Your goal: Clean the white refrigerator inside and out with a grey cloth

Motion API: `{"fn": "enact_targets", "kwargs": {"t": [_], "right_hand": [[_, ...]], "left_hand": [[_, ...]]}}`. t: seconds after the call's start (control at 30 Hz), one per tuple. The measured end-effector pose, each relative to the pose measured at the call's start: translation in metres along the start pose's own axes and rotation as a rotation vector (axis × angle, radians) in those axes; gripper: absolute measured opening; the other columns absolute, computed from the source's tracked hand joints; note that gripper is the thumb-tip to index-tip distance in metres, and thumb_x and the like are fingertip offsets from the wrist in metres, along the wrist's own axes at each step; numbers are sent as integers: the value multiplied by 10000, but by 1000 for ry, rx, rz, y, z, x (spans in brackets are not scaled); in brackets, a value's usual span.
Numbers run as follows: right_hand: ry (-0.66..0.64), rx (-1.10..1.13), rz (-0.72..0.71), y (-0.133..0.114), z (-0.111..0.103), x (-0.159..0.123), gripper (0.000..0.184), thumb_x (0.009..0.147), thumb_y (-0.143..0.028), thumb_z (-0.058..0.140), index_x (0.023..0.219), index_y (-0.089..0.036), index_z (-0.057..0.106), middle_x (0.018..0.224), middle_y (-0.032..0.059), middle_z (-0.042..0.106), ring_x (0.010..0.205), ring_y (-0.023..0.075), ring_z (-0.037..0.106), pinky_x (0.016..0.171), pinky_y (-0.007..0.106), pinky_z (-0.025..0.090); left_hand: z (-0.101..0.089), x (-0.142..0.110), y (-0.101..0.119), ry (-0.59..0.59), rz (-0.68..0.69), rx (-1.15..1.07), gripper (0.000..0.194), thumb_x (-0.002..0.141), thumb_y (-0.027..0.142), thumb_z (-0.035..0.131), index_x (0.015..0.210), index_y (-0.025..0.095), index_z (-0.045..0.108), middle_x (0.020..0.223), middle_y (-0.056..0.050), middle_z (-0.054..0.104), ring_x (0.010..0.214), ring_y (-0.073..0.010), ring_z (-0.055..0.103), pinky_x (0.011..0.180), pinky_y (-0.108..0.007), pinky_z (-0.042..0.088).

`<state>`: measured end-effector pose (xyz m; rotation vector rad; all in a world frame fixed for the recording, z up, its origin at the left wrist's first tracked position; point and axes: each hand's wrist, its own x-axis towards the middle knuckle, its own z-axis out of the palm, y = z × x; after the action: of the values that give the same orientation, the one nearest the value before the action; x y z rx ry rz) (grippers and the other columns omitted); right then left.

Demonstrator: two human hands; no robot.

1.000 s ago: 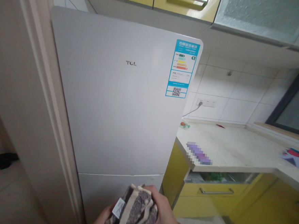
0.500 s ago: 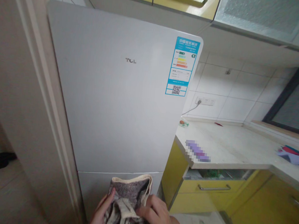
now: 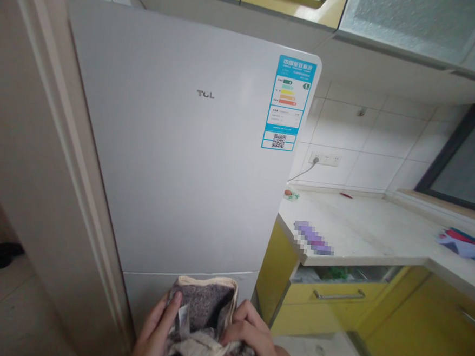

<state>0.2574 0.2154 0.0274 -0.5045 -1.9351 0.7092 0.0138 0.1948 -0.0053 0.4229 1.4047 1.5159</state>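
Note:
A grey, fleecy cloth piece (image 3: pixel 208 303) with cream edging is held low in front of the refrigerator; its upper edge stands open like a pouch or a cuff. A pale tag-like strip shows inside the opening, and the lower part is bunched up. My left hand (image 3: pixel 154 327) grips its left side, thumb laid along the fabric. With curled fingers, my right hand (image 3: pixel 255 339) pinches the right side and a folded-over part of the edge. The frame's bottom cuts off the rest of the cloth.
Straight ahead stands a silver refrigerator (image 3: pixel 173 168) with a blue label (image 3: pixel 289 103). At right, a white counter (image 3: pixel 364 225) above yellow cabinets (image 3: pixel 329 314) carries a blurred purple item (image 3: pixel 313 237) and colourful cloths (image 3: pixel 463 242). A door frame (image 3: pixel 72 150) borders the left.
The cloth's opening has widened and more of its grey inside shows. My right hand has folded the front edge outward and down; my left hand has shifted slightly left.

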Motion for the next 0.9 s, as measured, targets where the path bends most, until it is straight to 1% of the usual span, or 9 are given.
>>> {"fn": "enact_targets", "kwargs": {"t": [0.13,0.23,0.4,0.53,0.6,0.67,0.73,0.8,0.9], "right_hand": [[94,55,225,-7,2,7,237,1037,-508,754,1009,-280,813,1040,51,644,996,180,679,911,271,547],[160,-7,307,-4,0,5,282,1028,-548,751,1088,-292,853,1034,60,678,976,196,698,920,289,566],[241,-104,217,37,1,-33,503,907,-609,854,1311,-310,834,911,71,724,846,231,707,760,297,582],[-67,393,360,84,32,-65,1073,690,-956,802,1522,-288,692,973,107,770,726,236,704,602,290,545],[6,643,454,98,55,-65,1280,603,-1055,746,1594,-257,603,1127,148,776,763,238,722,581,283,535],[241,731,564,99,73,-53,1227,616,-975,832,1579,-251,595,1326,169,740,968,274,756,738,334,605],[449,778,704,89,79,-33,1038,656,-772,965,1484,-228,655,1330,152,751,1091,289,751,940,395,614],[529,892,793,76,71,-14,902,649,-650,1022,1360,-185,717,1230,144,786,1105,307,753,1036,444,593],[504,1064,795,63,43,1,724,791,-699,917,1277,-182,773,1254,149,784,1135,321,749,1019,471,605]], "left_hand": [[4,-4,-9,-238,16,79,844,515,759,1014,1140,212,864,1338,-143,818,1442,-421,644,1279,-473,460],[12,-10,0,-315,50,68,751,569,708,1024,1089,190,866,1240,-148,846,1386,-410,688,1240,-456,505],[25,-17,58,-18,58,-335,684,587,560,1058,1114,214,793,1145,-79,866,1230,-376,779,1047,-462,653],[35,-26,96,4,84,-375,667,610,483,1047,1165,219,787,1173,-86,861,1184,-385,794,1015,-487,671],[43,-32,103,-81,97,-315,728,574,499,1062,1185,211,791,1159,-95,861,1179,-403,793,1004,-493,675],[50,-36,107,-227,113,-240,760,555,498,1074,1194,193,797,1159,-110,859,1187,-416,787,1007,-485,673],[53,-38,114,-354,123,-176,739,563,459,1077,1191,181,805,1157,-120,858,1189,-419,786,1008,-470,671],[48,-36,125,-377,148,-143,724,566,435,1073,1190,182,807,1134,-114,861,1178,-418,792,991,-457,677],[26,-23,144,-291,176,-103,740,516,413,1079,1171,208,803,1091,-85,868,1171,-425,794,945,-449,696]]}}
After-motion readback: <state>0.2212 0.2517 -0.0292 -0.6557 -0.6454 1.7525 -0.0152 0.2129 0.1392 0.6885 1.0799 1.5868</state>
